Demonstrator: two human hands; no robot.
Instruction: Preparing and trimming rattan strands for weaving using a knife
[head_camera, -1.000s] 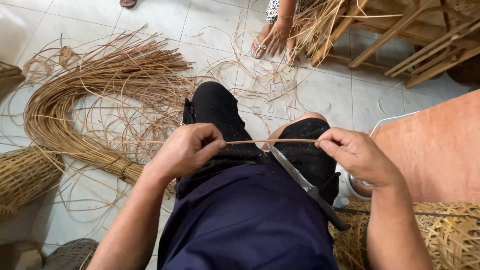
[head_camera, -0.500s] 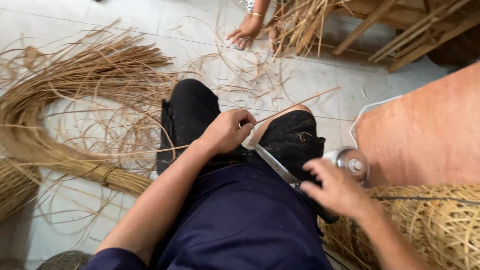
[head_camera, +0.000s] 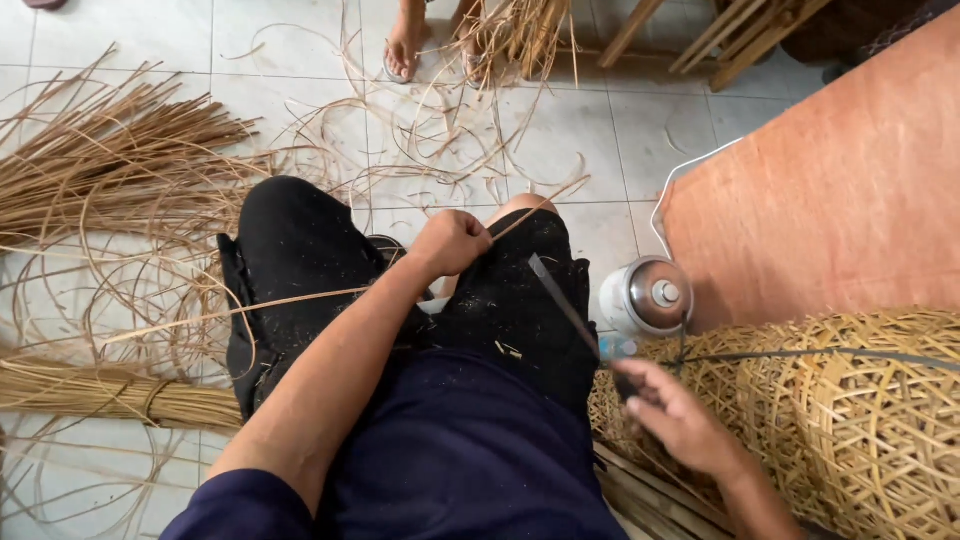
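Person sat w/ legs in black shorts, seen from above. Left hand (head_camera: 452, 242) was over the right thigh, fingers curled shut round a thin rattan strip (head_camera: 300, 300); the strip ran from the fist across the left thigh & out toward the floor on the left, w/ a short end poking up-right past the knee. Right hand (head_camera: 678, 420) was low by the right hip, fingers closed on the handle of a knife (head_camera: 562, 302), blade slanting up-left over the thigh, tip apart from the strip. Just beside the blade a silver spray can (head_camera: 652, 295) stood on the tiled floor (head_camera: 560, 150), near a woven rattan basket (head_camera: 860, 420) at lower right. An orange board (head_camera: 840, 200) lay behind it. Bundled rattan (head_camera: 110, 160) & loose strands lay at left. Another person's sandalled foot (head_camera: 405, 45) showed at top.
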